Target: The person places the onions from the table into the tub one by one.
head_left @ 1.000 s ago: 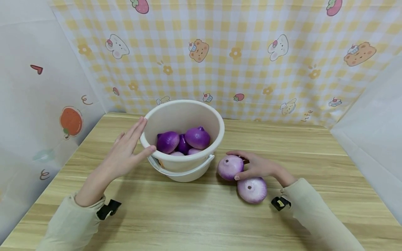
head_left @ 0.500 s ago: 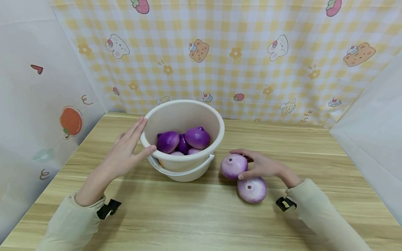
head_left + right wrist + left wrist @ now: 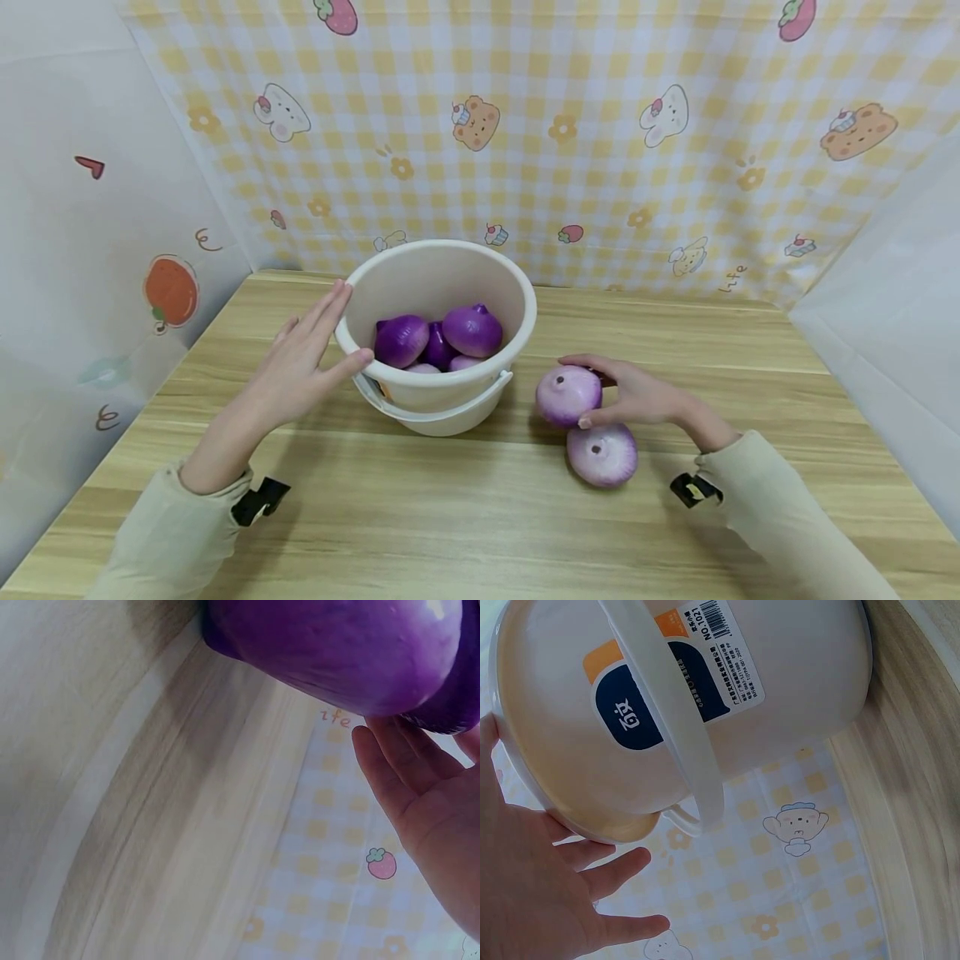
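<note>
A white bucket (image 3: 442, 392) with its handle folded down stands on the table, several purple onions (image 3: 472, 331) inside it. My left hand (image 3: 300, 367) rests on its left rim, thumb over the front edge and fingers spread nearly straight. To the right of the bucket, my right hand (image 3: 633, 396) grips a pale purple onion (image 3: 567, 397) between thumb and fingers. Just in front of that one sits another onion (image 3: 602, 455), close to my thumb. In the right wrist view, purple onion skin (image 3: 337, 652) fills the top, with the right-hand fingers (image 3: 397, 765) beside it.
The wood-grain table (image 3: 465, 517) ends at a yellow checked cloth (image 3: 525, 175) hanging behind. White sheets hang at the left and right sides. A label (image 3: 682, 675) is stuck on the bucket's outer wall.
My right hand and the onion in it have shifted a little to the right, away from the bucket. The left hand, the bucket and the front onion stay where they were.
</note>
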A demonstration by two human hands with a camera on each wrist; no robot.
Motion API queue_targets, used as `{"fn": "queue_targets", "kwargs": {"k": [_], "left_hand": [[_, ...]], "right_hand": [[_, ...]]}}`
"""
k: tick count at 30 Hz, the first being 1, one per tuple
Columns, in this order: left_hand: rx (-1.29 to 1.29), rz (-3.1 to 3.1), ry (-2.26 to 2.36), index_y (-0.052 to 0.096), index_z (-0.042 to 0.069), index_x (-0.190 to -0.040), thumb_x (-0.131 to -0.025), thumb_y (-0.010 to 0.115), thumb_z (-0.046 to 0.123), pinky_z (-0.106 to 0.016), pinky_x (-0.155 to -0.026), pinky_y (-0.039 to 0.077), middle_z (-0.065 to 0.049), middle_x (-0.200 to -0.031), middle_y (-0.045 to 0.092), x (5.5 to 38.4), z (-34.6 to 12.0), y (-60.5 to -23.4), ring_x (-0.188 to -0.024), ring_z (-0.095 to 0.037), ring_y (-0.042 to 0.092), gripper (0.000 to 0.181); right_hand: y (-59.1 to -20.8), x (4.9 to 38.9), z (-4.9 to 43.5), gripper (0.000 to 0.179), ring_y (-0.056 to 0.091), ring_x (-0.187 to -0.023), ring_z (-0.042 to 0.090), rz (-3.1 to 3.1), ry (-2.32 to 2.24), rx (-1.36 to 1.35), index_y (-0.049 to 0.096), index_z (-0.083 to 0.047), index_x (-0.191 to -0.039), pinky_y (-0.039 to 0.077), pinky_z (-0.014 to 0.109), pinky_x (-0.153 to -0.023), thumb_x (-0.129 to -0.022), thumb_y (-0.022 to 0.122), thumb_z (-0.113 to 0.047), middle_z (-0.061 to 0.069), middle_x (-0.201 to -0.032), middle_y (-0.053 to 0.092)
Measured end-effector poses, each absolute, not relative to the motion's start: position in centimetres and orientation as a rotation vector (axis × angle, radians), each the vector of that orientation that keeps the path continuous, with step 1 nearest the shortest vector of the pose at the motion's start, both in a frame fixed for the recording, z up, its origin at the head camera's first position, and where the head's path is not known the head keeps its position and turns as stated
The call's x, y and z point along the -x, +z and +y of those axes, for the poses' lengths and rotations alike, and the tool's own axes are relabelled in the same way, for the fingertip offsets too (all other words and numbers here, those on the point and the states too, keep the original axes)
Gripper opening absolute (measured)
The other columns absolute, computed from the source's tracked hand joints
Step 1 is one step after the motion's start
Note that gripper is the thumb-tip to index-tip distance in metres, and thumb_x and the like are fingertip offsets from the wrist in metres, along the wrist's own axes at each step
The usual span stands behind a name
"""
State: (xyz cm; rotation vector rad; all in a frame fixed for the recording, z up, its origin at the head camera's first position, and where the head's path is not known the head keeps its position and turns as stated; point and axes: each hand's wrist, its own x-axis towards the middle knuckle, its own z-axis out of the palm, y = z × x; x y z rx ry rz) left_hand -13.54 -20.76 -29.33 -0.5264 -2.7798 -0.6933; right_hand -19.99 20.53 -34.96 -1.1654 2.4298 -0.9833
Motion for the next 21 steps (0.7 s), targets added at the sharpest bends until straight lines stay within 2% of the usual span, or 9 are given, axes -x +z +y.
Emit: {"fn": "queue_targets", "kwargs": {"k": [10,21], "left_hand": [[0.525,-2.778,-0.692,0.009,0.012,-0.143,-0.087,0.05,0.043,-0.058,-0.097,0.006,-0.007,-0.146,0.007,13.6,-20.8,-29.4,-0.13,-0.03,0.013,0.076],[0.566,-2.749,-0.672,0.011,0.008,-0.142,-0.087,0.048,0.045,-0.061,-0.095,0.008,-0.01,-0.146,0.009,13.5,-20.7,-29.4,-0.128,-0.032,0.016,0.076]], "right_hand": [[-34.3,20.0,21.1,0.075,0.041,-0.115,0.017,2.471,-0.98,1.164,0.038,-0.009,-0.133,0.037,0.037,-0.09,-0.071,0.073,-0.035,0.002,-0.128,0.044],[-33.0,19.8,21.6,0.074,0.046,-0.11,0.014,2.491,-0.991,1.154,0.037,-0.015,-0.133,0.041,0.033,-0.086,-0.071,0.073,-0.032,-0.001,-0.125,0.046]]}}
